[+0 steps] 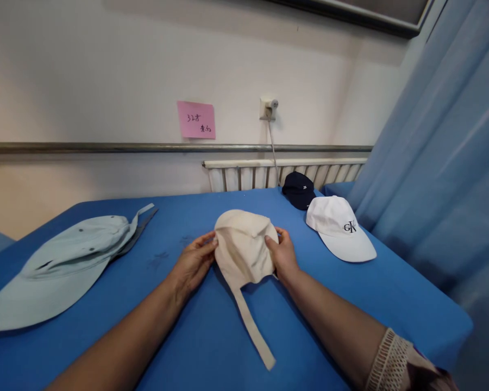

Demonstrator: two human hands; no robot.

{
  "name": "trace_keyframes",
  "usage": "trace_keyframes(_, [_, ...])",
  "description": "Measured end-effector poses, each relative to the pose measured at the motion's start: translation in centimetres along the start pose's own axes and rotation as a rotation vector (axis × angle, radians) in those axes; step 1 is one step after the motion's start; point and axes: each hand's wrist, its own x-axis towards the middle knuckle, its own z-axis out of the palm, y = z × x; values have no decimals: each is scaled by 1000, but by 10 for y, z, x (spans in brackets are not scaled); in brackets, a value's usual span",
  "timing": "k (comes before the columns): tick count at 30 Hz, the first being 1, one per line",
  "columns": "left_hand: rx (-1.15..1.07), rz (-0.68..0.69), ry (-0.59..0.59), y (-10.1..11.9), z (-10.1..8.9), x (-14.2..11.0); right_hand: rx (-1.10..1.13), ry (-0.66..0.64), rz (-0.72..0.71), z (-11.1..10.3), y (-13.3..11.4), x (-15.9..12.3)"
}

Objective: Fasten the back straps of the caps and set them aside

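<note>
A cream baseball cap is between my two hands above the blue table, its undone back strap hanging toward me. My left hand pinches the cap's left edge, thumb on top. On the right side, my right hand grips the cap with the thumb pressed onto the fabric and the fingers behind it. The cap's brim is hidden or cannot be made out from here.
A pale green cap lies flattened at the left. At the right sit a white cap with dark letters and a navy cap. Behind the blue table are a radiator and a plugged-in cord. A blue curtain hangs at right.
</note>
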Motion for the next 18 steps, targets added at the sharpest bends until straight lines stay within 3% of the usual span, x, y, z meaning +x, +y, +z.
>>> trace_keyframes(3, [110, 165, 109, 5, -13, 22, -101, -124, -44, 3, 12, 2])
trace_keyframes(7, [244, 203, 165, 3, -28, 32, -310, -195, -121, 3, 23, 8])
trace_keyframes(13, [521, 259, 214, -2, -36, 20, -451, -223, -129, -11, 19, 10])
trace_keyframes(18, [763, 361, 235, 2, -33, -2, -614, -117, -185, -24, 2, 9])
